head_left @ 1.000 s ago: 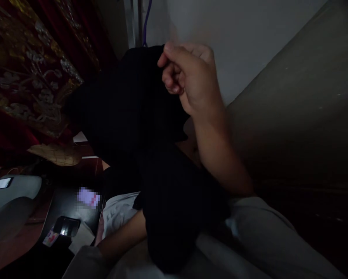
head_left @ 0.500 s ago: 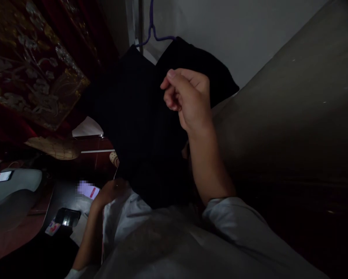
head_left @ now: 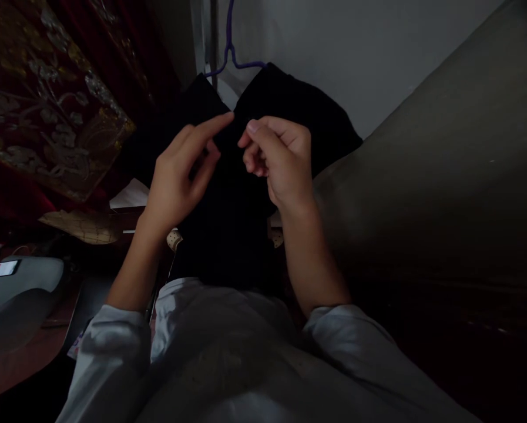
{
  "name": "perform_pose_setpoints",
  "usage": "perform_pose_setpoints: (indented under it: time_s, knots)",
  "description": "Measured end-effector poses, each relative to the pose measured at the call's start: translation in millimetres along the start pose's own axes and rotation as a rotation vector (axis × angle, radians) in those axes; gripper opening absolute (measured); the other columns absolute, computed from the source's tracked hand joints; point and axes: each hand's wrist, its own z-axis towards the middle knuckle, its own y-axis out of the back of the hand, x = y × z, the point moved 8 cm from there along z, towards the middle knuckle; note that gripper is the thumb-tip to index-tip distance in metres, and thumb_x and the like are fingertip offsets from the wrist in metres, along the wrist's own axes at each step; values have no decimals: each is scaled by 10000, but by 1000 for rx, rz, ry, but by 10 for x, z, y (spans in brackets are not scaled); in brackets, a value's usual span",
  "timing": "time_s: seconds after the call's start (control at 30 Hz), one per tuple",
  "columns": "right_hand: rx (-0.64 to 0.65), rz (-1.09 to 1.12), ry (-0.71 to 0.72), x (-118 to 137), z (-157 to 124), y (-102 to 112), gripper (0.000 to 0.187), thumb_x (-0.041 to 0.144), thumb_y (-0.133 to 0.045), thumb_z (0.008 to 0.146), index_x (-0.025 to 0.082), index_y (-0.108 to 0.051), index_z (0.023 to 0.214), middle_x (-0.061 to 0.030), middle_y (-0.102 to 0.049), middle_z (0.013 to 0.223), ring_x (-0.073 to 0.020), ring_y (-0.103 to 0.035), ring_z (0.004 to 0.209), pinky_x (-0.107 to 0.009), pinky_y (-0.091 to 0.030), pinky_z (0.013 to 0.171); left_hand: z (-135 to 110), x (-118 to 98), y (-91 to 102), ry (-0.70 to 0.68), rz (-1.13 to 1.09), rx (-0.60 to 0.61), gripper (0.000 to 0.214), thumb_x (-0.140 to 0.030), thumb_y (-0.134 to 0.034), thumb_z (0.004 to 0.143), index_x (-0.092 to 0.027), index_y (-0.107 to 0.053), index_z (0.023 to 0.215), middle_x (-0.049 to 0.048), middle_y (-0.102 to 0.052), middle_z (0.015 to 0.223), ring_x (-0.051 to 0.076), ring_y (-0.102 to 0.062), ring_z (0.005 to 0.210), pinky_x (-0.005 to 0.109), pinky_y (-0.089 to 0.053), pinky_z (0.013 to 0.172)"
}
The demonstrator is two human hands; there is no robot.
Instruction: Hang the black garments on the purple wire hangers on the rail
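Note:
A black garment [head_left: 296, 97] hangs on a purple hanger [head_left: 230, 44] straight in front of me. My right hand [head_left: 285, 161] is raised before it, thumb and index finger pinched together and the other fingers curled. Anything in that pinch is too small or dark to make out. Just to its left is my left hand [head_left: 179, 167], with the index finger stretched out and the thumb apart, holding nothing that I can see. The two hands are close but do not touch. Against so dark a cloth, I cannot tell whether either one touches it.
On the left hangs a red embroidered cloth [head_left: 47, 100]. Below it, a phone [head_left: 2, 269] lies on a pale seat [head_left: 38, 279]. A large grey-green surface [head_left: 439, 153] slopes along the right side, beside a pale wall [head_left: 355, 47]. The light is dim.
My left hand has come up from low at my side to a place beside my right hand. The right hand stays pinched and has shifted slightly down and left.

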Motion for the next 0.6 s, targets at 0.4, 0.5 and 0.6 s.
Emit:
perform_pose_setpoints:
  time_s: [0.4, 0.5, 0.6]
  knots:
    - [-28, -189, -35, -178, 94, -21, 325, 405, -641, 962, 200, -572, 720, 33, -461, 591, -91, -500, 586, -187, -398, 539, 396, 77, -131, 46, 99, -99, 449, -534, -436, 1087, -121, -580, 986, 46, -535, 975, 196, -622, 1033, 472, -499, 1042]
    - [-50, -282, -13, -477, 115, -25, 299, 282, -618, 952, 187, -586, 670, 30, -475, 569, -93, -498, 579, -204, -368, 534, 393, 33, 134, -23, 122, -325, 270, -338, -444, 1118, -136, -582, 1004, 45, -554, 984, 170, -588, 1009, 369, -487, 1010]
    - [-24, -294, -68, -767, -33, -9, 281, 201, -576, 917, 170, -608, 639, 33, -490, 527, -81, -460, 507, -224, -319, 506, 196, 154, 624, 9, 37, -625, 155, -142, -464, 1091, -158, -591, 1003, 34, -572, 999, 147, -561, 1039, 290, -456, 1004]
